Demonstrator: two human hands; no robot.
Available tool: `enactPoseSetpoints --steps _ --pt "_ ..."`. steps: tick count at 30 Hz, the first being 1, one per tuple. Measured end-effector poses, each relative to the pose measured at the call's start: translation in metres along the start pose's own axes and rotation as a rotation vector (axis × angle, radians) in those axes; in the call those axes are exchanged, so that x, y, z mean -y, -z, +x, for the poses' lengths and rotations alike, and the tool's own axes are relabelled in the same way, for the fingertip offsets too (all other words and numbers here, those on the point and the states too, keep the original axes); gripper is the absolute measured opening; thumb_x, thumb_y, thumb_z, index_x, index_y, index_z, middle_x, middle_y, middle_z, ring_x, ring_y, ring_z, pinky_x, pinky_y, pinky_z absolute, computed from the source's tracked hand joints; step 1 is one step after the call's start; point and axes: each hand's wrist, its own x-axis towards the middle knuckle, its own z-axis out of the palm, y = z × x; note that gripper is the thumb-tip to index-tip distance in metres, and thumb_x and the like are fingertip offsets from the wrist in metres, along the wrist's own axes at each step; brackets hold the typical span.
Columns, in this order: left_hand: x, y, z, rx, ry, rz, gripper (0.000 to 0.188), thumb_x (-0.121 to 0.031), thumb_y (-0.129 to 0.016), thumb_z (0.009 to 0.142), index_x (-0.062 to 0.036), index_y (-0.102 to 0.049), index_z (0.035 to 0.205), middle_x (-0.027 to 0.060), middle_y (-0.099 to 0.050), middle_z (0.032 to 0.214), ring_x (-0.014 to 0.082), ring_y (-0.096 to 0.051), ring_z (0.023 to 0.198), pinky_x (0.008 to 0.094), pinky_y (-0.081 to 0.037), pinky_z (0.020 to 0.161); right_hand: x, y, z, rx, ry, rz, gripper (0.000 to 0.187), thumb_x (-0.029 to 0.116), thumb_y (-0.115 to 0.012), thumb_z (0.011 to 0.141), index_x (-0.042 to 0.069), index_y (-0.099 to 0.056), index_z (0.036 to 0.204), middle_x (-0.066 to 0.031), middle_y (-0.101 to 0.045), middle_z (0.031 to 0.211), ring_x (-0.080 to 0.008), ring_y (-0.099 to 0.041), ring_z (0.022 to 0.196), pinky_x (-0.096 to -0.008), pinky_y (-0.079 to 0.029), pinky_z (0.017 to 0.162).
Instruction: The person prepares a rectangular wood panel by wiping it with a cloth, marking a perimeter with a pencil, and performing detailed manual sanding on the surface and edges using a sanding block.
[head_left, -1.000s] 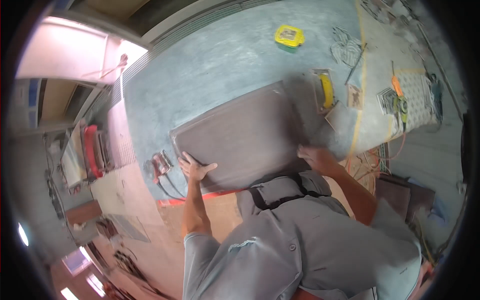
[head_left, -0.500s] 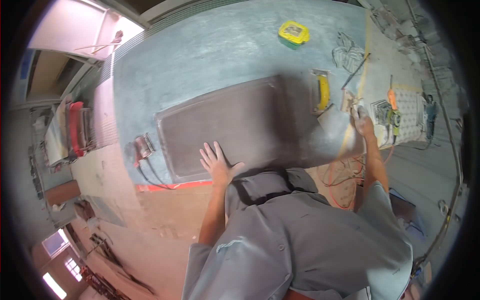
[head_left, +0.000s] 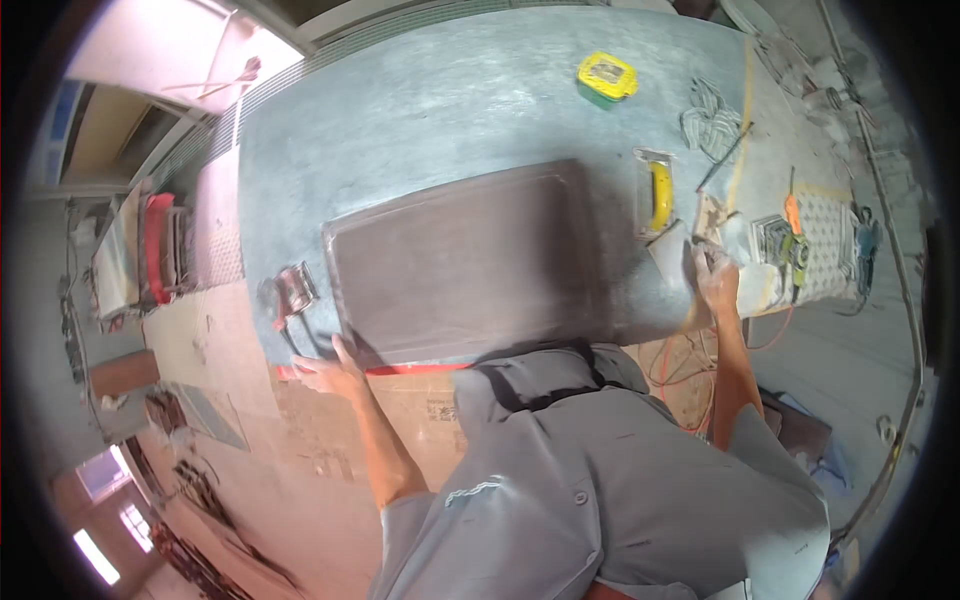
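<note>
A dark brown rectangular panel [head_left: 460,265] with a raised rim lies on the blue-grey table [head_left: 420,120]. Beside its near left corner, at the table's front edge, my left hand [head_left: 335,375] is empty with its fingers apart. My right hand [head_left: 717,280] is over the table's near right part, its fingers drawn together; what they hold, if anything, is hidden. Just beyond its fingertips lies a small tan piece [head_left: 709,216]. A pale sheet [head_left: 672,250] and a sanding block with a yellow handle [head_left: 660,195] lie to its left.
A corded sander-like tool [head_left: 294,288] stands left of the panel. Farther back are a yellow and green box [head_left: 607,78], crumpled gloves [head_left: 710,122] and a thin dark rod [head_left: 724,158]. A green power tool [head_left: 798,255] lies at the right, with orange hoses [head_left: 668,375] below the edge.
My left hand has left the panel and moved left to the table edge. My right hand has drawn slightly nearer and left, away from the tan piece. The view has shifted a little.
</note>
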Motion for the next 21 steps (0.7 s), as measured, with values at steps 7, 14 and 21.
enactPoseSetpoints --steps 7,14,21 --pt "0.11 -0.053 0.13 0.519 0.286 -0.391 0.081 -0.06 -0.086 0.086 0.0119 -0.068 0.119 0.0215 -0.077 0.104 0.0349 -0.072 0.088 0.0438 -0.057 0.081 0.17 -0.103 -0.035 0.349 0.352 0.236 0.034 0.023 -0.075 0.098 0.0 -0.075 0.123 -0.0221 -0.076 0.118 -0.0389 -0.075 0.099 -0.0424 -0.059 0.089" --pt "0.076 -0.039 0.15 0.692 0.505 -0.983 0.037 -0.042 -0.066 0.107 -0.0061 -0.074 0.106 -0.0011 -0.062 0.07 0.0074 -0.05 0.055 0.0276 -0.034 0.048 0.374 -0.205 -0.095 0.694 0.434 0.651 0.073 0.035 -0.082 0.095 -0.003 -0.054 0.151 -0.0259 -0.069 0.139 -0.0345 -0.068 0.128 -0.0409 -0.055 0.106" --pt "-0.036 0.095 0.019 0.374 -0.183 -0.76 0.034 -0.027 -0.065 0.108 0.0025 -0.068 0.125 0.0247 -0.076 0.107 0.0409 -0.076 0.095 0.0453 -0.056 0.082 0.502 -0.262 -0.145 0.749 0.296 0.807 0.103 0.041 -0.09 0.087 0.001 -0.035 0.164 -0.0321 -0.049 0.157 -0.0408 -0.05 0.145 -0.0464 -0.045 0.117"
